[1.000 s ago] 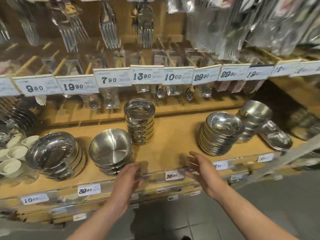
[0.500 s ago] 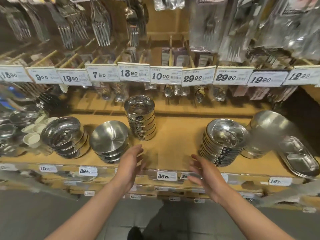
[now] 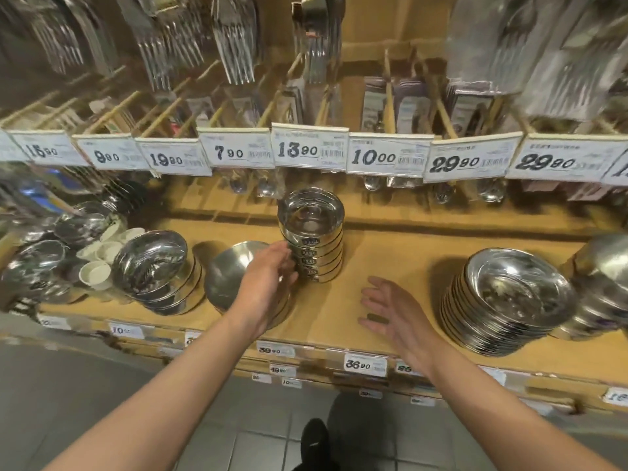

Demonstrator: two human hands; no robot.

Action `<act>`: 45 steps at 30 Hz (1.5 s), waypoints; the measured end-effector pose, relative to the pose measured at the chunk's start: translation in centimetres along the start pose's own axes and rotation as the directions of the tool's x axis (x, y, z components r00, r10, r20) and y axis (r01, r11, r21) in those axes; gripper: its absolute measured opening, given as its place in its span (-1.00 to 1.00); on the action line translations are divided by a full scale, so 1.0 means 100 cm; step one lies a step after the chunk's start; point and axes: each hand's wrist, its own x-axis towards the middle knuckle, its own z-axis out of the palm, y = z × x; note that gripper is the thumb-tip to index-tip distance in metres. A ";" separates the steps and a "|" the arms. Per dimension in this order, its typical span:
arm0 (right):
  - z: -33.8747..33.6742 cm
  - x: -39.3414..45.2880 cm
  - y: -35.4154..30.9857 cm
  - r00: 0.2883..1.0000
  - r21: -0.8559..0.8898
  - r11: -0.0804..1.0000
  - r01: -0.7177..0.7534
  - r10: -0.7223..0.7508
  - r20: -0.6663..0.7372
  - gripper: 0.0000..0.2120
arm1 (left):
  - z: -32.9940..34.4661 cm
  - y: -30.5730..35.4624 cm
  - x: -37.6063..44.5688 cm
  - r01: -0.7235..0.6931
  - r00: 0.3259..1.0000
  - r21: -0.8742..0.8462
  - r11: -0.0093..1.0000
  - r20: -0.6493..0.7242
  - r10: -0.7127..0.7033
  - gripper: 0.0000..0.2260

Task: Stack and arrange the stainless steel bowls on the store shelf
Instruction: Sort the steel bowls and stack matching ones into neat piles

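A tall stack of small straight-sided steel bowls [image 3: 311,229] stands mid-shelf on the wooden shelf [image 3: 401,263]. My left hand [image 3: 266,283] reaches over a stack of wider bowls [image 3: 227,273], its fingertips at the tall stack's left side; contact is unclear. My right hand [image 3: 390,311] hovers open, palm turned left, over bare shelf to the right of the tall stack. Another bowl stack [image 3: 153,266] leans at the left. A stack of shallow steel dishes [image 3: 509,297] stands at the right.
Price tags [image 3: 309,149] hang in a row above the bowls, with forks and packaged cutlery [image 3: 234,39] behind. Small white cups [image 3: 98,266] and more steel ware [image 3: 34,266] crowd the far left. Larger bowls [image 3: 608,277] stand at the far right. Shelf-edge labels [image 3: 363,363] line the front.
Both hands moved forward over the shelf. My left hand went from the front edge up to the tall bowl stack; my right hand rose beside it. The view came closer.
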 end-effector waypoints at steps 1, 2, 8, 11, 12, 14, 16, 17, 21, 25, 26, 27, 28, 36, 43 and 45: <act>0.004 0.005 -0.001 1.000 0.002 1.000 0.000 0.000 0.001 -0.62 | 0.001 0.000 0.007 -0.004 1.000 -0.014 1.000 -0.013 0.004 -0.80; 0.006 0.011 -0.001 1.000 0.002 1.000 0.002 -0.002 -0.001 -0.60 | 0.002 0.003 0.014 -0.019 0.999 -0.031 0.999 -0.042 0.018 -0.78; 0.024 0.043 -0.009 0.999 0.028 0.999 0.016 -0.015 -0.036 -0.52 | -0.022 0.037 0.078 -0.045 0.982 0.072 0.996 -0.178 0.057 -0.67; 0.037 0.058 -0.016 0.999 0.008 1.000 0.020 -0.020 -0.050 -0.49 | -0.031 0.045 0.114 0.038 0.990 0.115 0.993 -0.142 -0.021 -0.69; 0.041 0.063 -0.018 0.999 0.006 1.000 0.022 -0.022 -0.046 -0.49 | -0.032 0.046 0.123 0.056 0.993 0.111 0.992 -0.112 -0.044 -0.73; 0.049 0.070 -0.022 0.999 -0.003 0.999 0.037 -0.037 -0.026 -0.47 | -0.032 0.046 0.140 0.095 0.995 0.144 0.985 -0.032 -0.091 -0.78; 0.054 0.077 -0.022 0.998 -0.007 0.998 0.061 -0.061 -0.010 -0.45 | -0.027 0.046 0.150 0.125 0.991 0.208 0.970 0.029 -0.134 -0.78; 0.055 0.080 -0.022 0.998 -0.008 0.997 0.070 -0.070 -0.001 -0.44 | -0.024 0.046 0.154 0.136 0.986 0.237 0.962 0.060 -0.154 -0.77; 0.059 0.094 -0.014 0.995 0.038 0.994 0.098 -0.099 0.023 -0.70 | -0.014 0.047 0.162 0.192 0.957 0.361 0.913 0.137 -0.256 -0.67; 0.064 0.105 -0.006 0.993 0.067 0.991 0.113 -0.115 0.035 -0.63 | -0.013 0.045 0.169 0.222 0.915 0.451 0.864 0.211 -0.345 -0.71; 0.065 0.106 -0.006 0.991 0.070 0.991 0.118 -0.122 0.049 -0.66 | -0.013 0.045 0.170 0.221 0.904 0.478 0.850 0.226 -0.362 -0.67; 0.067 0.106 -0.006 0.990 0.078 0.989 0.124 -0.128 0.061 -0.67 | -0.014 0.045 0.170 0.216 0.898 0.497 0.840 0.237 -0.371 -0.63; 0.067 0.107 -0.006 0.989 0.086 0.988 0.127 -0.133 0.065 -0.67 | -0.014 0.043 0.171 0.215 0.894 0.507 0.835 0.242 -0.377 -0.61; 0.052 0.098 -0.009 0.983 0.057 0.981 0.184 -0.185 0.006 -0.79 | 0.002 0.035 0.163 0.165 0.893 0.540 0.826 0.274 -0.358 -0.60; 0.006 0.067 -0.007 0.985 0.063 0.987 0.147 -0.140 -0.099 -0.64 | 0.040 0.011 0.141 0.139 0.835 0.535 0.833 0.390 -0.389 -0.48; -0.006 0.057 -0.005 0.985 0.066 0.989 0.133 -0.124 -0.121 -0.58 | 0.048 0.002 0.130 0.138 0.816 0.525 0.840 0.420 -0.397 -0.46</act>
